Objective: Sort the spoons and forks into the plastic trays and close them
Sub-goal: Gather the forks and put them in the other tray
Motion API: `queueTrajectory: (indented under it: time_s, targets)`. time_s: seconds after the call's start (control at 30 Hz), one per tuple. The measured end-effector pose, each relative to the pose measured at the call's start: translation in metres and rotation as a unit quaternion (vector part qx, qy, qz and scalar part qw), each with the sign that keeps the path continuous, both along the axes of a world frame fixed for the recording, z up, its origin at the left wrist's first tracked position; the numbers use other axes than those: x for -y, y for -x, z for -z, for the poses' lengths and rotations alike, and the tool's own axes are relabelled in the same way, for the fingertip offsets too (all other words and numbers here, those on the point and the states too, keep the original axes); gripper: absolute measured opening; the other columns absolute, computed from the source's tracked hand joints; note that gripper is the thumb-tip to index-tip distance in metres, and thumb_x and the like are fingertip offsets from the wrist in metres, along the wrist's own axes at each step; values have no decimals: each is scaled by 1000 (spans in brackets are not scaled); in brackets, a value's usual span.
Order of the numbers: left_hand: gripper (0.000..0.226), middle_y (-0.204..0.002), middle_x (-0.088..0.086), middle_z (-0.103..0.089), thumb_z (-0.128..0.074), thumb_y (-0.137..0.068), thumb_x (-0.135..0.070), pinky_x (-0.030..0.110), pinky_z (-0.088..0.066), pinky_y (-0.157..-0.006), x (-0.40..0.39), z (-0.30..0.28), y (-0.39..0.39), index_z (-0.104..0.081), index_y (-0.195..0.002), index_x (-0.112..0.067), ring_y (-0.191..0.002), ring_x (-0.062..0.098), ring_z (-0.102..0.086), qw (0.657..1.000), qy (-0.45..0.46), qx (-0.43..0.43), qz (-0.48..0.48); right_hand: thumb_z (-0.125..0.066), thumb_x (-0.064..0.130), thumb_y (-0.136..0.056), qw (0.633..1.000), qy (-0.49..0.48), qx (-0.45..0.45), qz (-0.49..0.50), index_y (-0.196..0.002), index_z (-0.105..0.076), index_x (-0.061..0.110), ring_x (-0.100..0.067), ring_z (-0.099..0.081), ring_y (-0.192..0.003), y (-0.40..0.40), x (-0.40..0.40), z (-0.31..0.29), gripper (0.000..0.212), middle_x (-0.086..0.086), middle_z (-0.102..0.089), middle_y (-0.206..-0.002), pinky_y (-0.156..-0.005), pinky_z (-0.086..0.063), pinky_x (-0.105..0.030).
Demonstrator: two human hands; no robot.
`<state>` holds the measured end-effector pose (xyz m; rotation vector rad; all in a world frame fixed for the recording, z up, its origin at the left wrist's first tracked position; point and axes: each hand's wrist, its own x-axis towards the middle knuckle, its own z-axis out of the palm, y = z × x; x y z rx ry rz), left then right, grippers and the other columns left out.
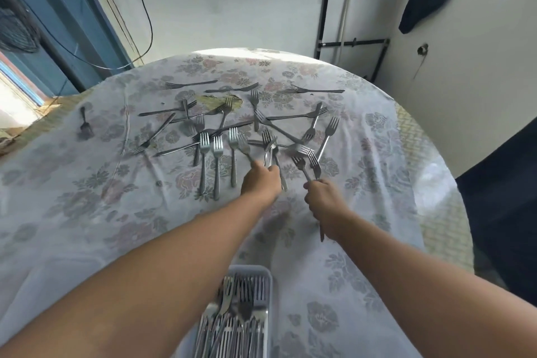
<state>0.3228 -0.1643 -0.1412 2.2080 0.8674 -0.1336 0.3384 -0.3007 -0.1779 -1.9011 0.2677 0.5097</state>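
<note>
Head view, one entry. Item: our left hand (261, 182), reaching out over the desk (392, 160), fingers curled round the handles of a fork (244, 146) and what looks like a spoon (269, 151), heads pointing away from us. Item: our right hand (322, 197), fingers closed on a bunch of two or three forks (308, 158), tines fanned outward, a handle end poking out below the wrist. Item: loose forks (220, 125), many, scattered and crossing one another over the flowered tablecloth (87, 197) beyond both hands; three lie parallel just left of the left hand; one lone piece (84, 125) sits well apart at the far left. Item: white plastic tray (268, 276), near edge of the desk between our forearms, already holding a thick layer of forks; no lid shows in view, nor a second tray. Step in hand, as we judge it: gathering cutlery, the sort well under way but far from done. Next move: bring both handfuls back to the tray and lay the forks in tines aligned; the spoon-like piece needs checking and, if a spoon, its own tray.
</note>
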Motion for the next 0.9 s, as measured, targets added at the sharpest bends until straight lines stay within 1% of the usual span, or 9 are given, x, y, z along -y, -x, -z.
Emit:
queueTrajectory:
  time_s: [0.1, 0.2, 0.3, 0.4, 0.47, 0.53, 0.7, 0.8, 0.9]
  targets:
    - [44, -113, 10, -69, -32, -103, -32, 37, -46, -68, -6, -9, 19, -34, -143, -13, -95, 27, -66, 999, 30, 22, -1, -42, 16, -86, 998, -50, -10, 23, -89, -50, 16, -20, -39, -57, 10, -13, -10, 9, -10, -49, -74, -51, -28, -32]
    - [32, -99, 6, -70, -35, -101, -28, 36, -47, -65, -7, -27, 46, -44, -128, -12, -85, 22, -65, 996, 54, 72, 9, -40, 12, -84, 996, -78, -25, 26, -85, -49, 16, -18, -34, -54, 22, -21, -29, 10, -11, -43, -73, -52, -24, -32]
    - [21, -94, 4, -70, -36, -103, -26, 37, -48, -64, -3, -44, 77, -45, -117, -14, -79, 20, -64, 991, 47, 118, 44, -41, 12, -91, 991, -128, -44, 24, -83, -49, 16, -16, -29, -51, 39, -29, -52, 13, -4, -37, -65, -49, -22, -29]
    - [14, -87, 5, -66, -38, -106, -30, 36, -46, -60, -1, -56, 112, -41, -114, -19, -72, 23, -62, 983, 33, 151, 98, -58, 28, -100, 981, -187, -42, 11, -90, -61, 12, -12, -30, -46, 64, -35, -71, 18, 0, -37, -61, -44, -24, -24]
    - [12, -76, 3, -59, -39, -106, -28, 34, -39, -54, -4, -62, 135, -40, -115, -20, -61, 23, -55, 977, 44, 169, 120, -70, 39, -95, 978, -207, -36, 16, -99, -68, 8, -11, -31, -45, 82, -39, -77, 31, 1, -38, -60, -42, -27, -24]
    - [13, -68, 2, -51, -38, -105, -24, 33, -35, -52, -5, -65, 156, -40, -116, -20, -55, 22, -47, 975, 48, 168, 135, -75, 40, -92, 974, -220, -37, 26, -103, -71, 6, -11, -32, -45, 99, -40, -79, 35, 2, -38, -62, -42, -28, -25]
    - [10, -65, 3, -48, -37, -105, -23, 33, -31, -50, -16, -64, 222, -38, -115, -21, -51, 21, -44, 969, 51, 145, 196, -75, 34, -93, 948, -291, -96, 84, -89, -68, 14, -10, -26, -43, 160, -44, -81, 21, 5, -32, -56, -43, -25, -25]
    - [12, -72, 5, -56, -34, -107, -27, 32, -33, -49, -18, -57, 251, -40, -114, -20, -55, 21, -51, 969, 66, 132, 198, -72, 29, -94, 952, -273, -100, 96, -80, -58, 16, -9, -28, -43, 193, -47, -76, 24, 5, -34, -54, -43, -26, -25]
    - [19, -75, 4, -58, -32, -109, -34, 34, -33, -52, -17, -48, 272, -43, -107, -19, -59, 21, -52, 973, 47, 142, 174, -71, 24, -95, 958, -258, -66, 109, -83, -57, 14, -10, -33, -43, 215, -51, -74, 21, 3, -39, -58, -42, -29, -26]
